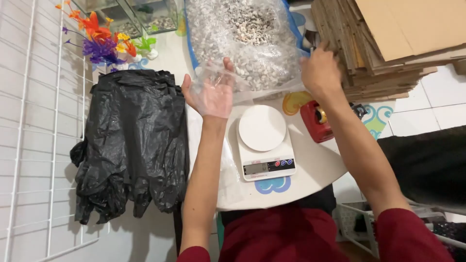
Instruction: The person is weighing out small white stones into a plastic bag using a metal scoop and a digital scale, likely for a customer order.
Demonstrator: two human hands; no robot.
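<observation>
- A white round desk (315,167) is seen on white floor tiles, beside a white wire grid (29,121).
- A large clear bag of grey-white pebbles (247,39) lies at the far edge.
- A small clear plastic bag (213,80) is held in the left hand (211,94), fingers loosely spread.
- The right hand (320,70) is at the big bag's edge; its grip cannot be told.

The person wears a dark red, maroon top. Its short sleeves end high on the upper arms, far back from the fingers (228,65), so that only the cuffs show at the lower edge of the view, one on each side. The same red cloth covers the lap between the two arms. Both forearms are bare from the sleeve ends to the wrists. The left hand (211,94) and right hand (320,73) carry no gloves, rings, watch or bands.
</observation>
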